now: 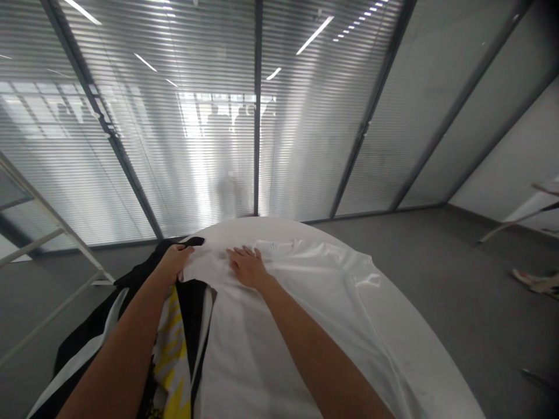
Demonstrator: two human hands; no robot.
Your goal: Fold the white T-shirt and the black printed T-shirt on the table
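A white T-shirt (305, 291) lies spread over a round white table (419, 331). My right hand (247, 266) rests flat on the shirt near its far edge, fingers stretched out. My left hand (176, 260) is closed, pinching the shirt's left corner or sleeve edge. Under and beside my left arm lies a pile of black, white and yellow garments (174, 343).
Glass walls with closed blinds (257, 116) stand behind the table. A white metal frame (48, 244) rises at the left. Grey carpet (458, 267) surrounds the table. Another person's foot in a sandal (535, 282) shows at the right edge.
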